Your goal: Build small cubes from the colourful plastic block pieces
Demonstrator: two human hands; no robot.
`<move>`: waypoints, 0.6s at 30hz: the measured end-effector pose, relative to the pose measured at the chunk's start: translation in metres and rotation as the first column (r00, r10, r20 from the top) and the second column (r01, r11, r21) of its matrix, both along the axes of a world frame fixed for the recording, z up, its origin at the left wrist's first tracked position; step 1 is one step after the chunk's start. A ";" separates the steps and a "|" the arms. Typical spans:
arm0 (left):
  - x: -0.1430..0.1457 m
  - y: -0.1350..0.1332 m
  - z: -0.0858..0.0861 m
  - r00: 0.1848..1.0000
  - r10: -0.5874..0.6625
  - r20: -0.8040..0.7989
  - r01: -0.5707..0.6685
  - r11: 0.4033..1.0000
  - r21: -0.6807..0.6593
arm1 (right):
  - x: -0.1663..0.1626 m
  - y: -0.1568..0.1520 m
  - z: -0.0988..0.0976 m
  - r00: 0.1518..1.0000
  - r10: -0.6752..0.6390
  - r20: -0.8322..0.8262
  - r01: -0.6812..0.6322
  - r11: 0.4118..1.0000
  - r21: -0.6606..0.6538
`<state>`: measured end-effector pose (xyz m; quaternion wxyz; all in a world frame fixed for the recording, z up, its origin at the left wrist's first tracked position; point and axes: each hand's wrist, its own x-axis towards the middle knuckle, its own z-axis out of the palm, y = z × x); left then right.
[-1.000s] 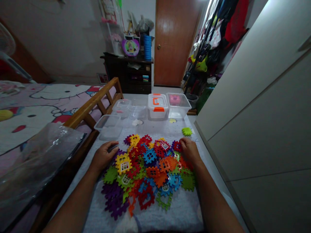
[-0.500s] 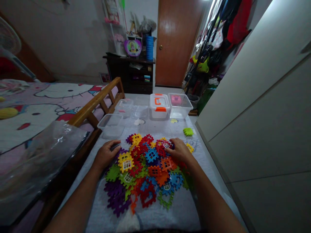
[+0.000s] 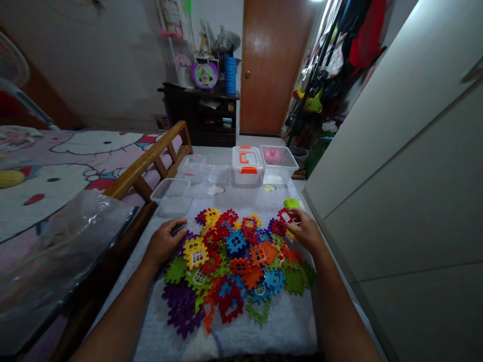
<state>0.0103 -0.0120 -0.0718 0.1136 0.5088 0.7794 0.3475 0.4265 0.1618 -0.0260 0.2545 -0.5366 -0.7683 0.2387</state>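
A heap of notched plastic building pieces (image 3: pixel 236 241) in red, yellow, blue, orange, green and purple lies spread on the light blue cloth. At its right edge my right hand (image 3: pixel 308 232) pinches a red window piece (image 3: pixel 286 215) with a pale centre. That piece is beside a bright green piece (image 3: pixel 292 203) and above a darker red one (image 3: pixel 278 228). My left hand (image 3: pixel 165 242) rests at the heap's left edge, near a yellow window piece (image 3: pixel 195 253). Its thumb and forefinger are apart, with nothing plainly seen between them.
Behind the heap stand a lidded clear box with orange clips (image 3: pixel 247 165), an open clear box (image 3: pixel 279 168) holding something pink, and an open clear tub (image 3: pixel 171 196). A wooden bed rail (image 3: pixel 151 163) runs along the left. White cabinet doors (image 3: pixel 396 201) border the right.
My right hand has moved right from the middle of the heap, carrying the red window piece towards the bright green one. My left hand has stayed in place.
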 end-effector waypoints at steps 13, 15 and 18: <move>-0.001 0.001 0.000 1.000 -0.002 -0.009 0.002 1.000 -0.016 | 0.002 -0.007 -0.026 0.931 0.215 0.295 -0.244 0.967 0.066; -0.001 0.001 0.001 1.000 -0.003 -0.011 0.003 1.000 -0.022 | 0.002 -0.006 -0.026 0.922 0.223 0.316 -0.255 0.965 0.064; -0.001 0.001 0.001 1.000 0.001 -0.009 -0.001 1.000 -0.022 | 0.000 -0.005 -0.025 0.914 0.239 0.328 -0.270 0.961 0.052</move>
